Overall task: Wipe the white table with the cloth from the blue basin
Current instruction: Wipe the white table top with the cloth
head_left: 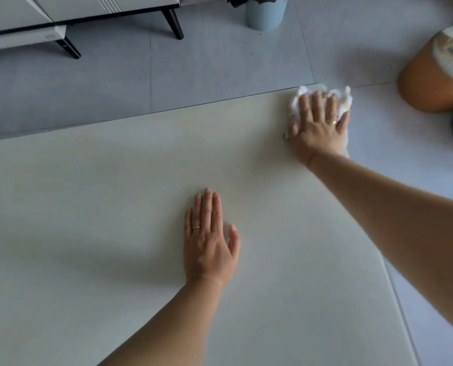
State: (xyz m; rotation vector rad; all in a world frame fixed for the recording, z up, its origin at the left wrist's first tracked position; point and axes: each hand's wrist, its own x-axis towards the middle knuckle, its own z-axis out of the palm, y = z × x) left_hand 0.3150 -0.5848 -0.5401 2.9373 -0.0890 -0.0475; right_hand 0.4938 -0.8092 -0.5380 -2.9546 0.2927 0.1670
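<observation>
The white table [101, 207] fills most of the view, its far edge running from the left up to the right. At the table's far right corner my right hand [317, 125] presses flat on a crumpled white cloth [342, 97] with small yellow marks, which sticks out beyond my fingertips. My left hand [208, 239] lies flat on the middle of the table, fingers together and thumb out, holding nothing. The blue basin is not in view.
Grey tiled floor [220, 62] lies beyond the table. A white cabinet [61, 11] on dark legs stands at the far left. A pale blue bin [266, 11] stands at the top centre. An orange stool [431, 75] stands on the floor at the right.
</observation>
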